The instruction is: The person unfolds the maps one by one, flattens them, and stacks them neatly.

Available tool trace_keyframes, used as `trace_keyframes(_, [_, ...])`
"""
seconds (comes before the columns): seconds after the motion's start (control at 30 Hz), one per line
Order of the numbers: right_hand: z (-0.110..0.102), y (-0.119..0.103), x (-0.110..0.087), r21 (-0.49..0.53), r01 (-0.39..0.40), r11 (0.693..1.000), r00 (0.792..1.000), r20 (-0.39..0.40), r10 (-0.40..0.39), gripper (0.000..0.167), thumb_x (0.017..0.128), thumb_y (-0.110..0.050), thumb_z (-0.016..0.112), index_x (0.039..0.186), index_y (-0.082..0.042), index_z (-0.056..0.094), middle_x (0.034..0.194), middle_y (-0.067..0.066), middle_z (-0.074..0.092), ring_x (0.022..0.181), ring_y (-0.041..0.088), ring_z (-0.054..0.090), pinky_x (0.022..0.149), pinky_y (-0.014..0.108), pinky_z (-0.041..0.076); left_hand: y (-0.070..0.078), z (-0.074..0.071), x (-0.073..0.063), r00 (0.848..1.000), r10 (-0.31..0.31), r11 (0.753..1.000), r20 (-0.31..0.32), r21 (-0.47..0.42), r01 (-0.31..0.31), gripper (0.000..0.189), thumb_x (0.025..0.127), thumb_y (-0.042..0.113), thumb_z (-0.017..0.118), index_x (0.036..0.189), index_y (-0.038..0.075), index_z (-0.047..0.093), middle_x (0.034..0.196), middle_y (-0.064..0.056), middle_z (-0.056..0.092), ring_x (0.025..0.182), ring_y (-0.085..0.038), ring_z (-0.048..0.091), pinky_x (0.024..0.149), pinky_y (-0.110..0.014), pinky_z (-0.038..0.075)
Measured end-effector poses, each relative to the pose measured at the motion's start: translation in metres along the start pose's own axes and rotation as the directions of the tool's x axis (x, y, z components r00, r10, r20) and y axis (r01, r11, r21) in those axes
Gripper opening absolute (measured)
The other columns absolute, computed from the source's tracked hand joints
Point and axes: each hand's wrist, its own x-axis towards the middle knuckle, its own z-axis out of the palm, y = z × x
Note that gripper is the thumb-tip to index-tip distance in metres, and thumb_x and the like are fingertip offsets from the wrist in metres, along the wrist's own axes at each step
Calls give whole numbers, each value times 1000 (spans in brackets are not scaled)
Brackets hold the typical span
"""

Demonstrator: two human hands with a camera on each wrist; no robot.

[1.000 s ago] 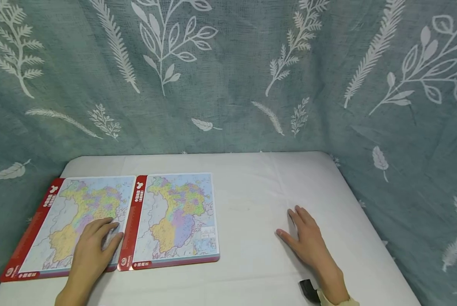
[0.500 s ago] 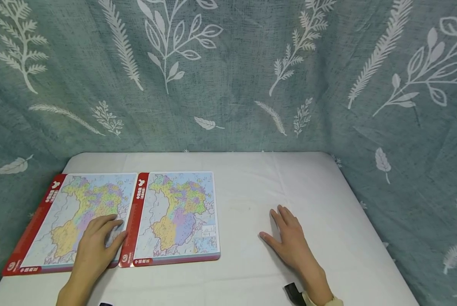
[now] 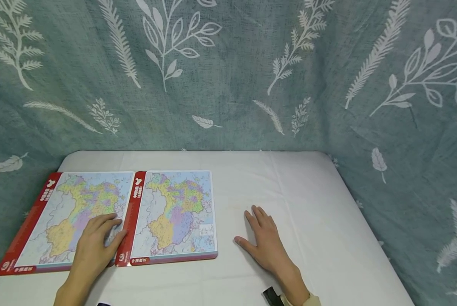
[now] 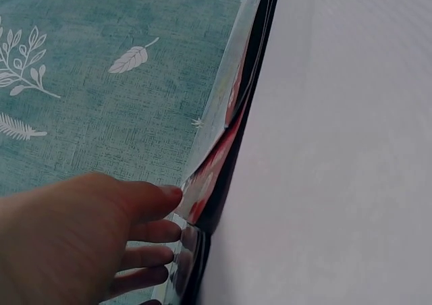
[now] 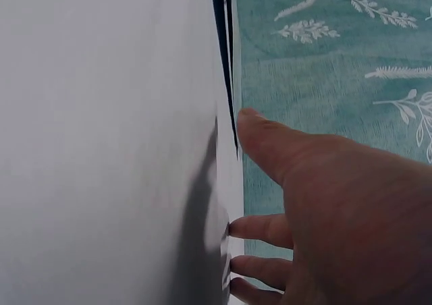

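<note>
Two flat map boards with red borders lie side by side in the head view, a left map board (image 3: 63,204) and a right map board (image 3: 174,212). My left hand (image 3: 92,246) rests on the lower right part of the left board, its fingers loosely bent and the thumb near the seam between the boards. In the left wrist view, the left hand (image 4: 88,237) has its fingertips at the board surface. My right hand (image 3: 266,242) is on the white tabletop, right of the right board and apart from it, with fingers extended. The right wrist view shows that right hand (image 5: 337,204) too.
A white cloth covers the table (image 3: 327,212). Green fabric (image 3: 228,76) with white leaf prints hangs behind it and along the right side. A black strap piece (image 3: 273,296) sits by the right wrist.
My right hand has slid left over the tabletop, closer to the right map board. The left hand stays on the left board, and both boards keep their places.
</note>
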Motion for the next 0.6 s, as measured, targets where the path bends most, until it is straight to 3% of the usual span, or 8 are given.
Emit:
trace_keyframes(0.1, [2,-6,2,16,5,1000,1000,23,-6,80,94,-48,76,153,-1,50,164,28,39,154,48,32,120,72,25,2,-1,0,1000,-25,1000,18,13,25,37,79,12,91,111,0,77,127,-18,69,124,-37,55,110,-36,38])
trace_keyframes(0.2, [4,-11,2,36,-5,999,999,52,4,81,94,-50,76,155,-3,49,166,26,36,156,46,29,122,70,22,2,0,0,999,-34,999,33,18,34,38,79,13,91,112,-2,77,127,-19,68,124,-38,55,104,-50,40])
trace_keyframes(0.33, [7,-15,3,45,-9,999,997,81,5,83,94,-52,74,157,-5,47,168,23,34,159,43,26,124,68,20,2,1,0,998,-35,999,44,15,34,39,80,14,90,113,-2,76,128,-21,67,124,-39,54,105,-54,40])
trace_keyframes(0.6, [13,-28,2,60,25,998,993,114,-32,82,96,-53,72,157,-6,46,169,21,33,159,41,25,125,66,19,5,0,0,998,-23,1000,51,17,22,39,80,15,90,113,-3,77,127,-19,69,124,-37,56,104,-49,41])
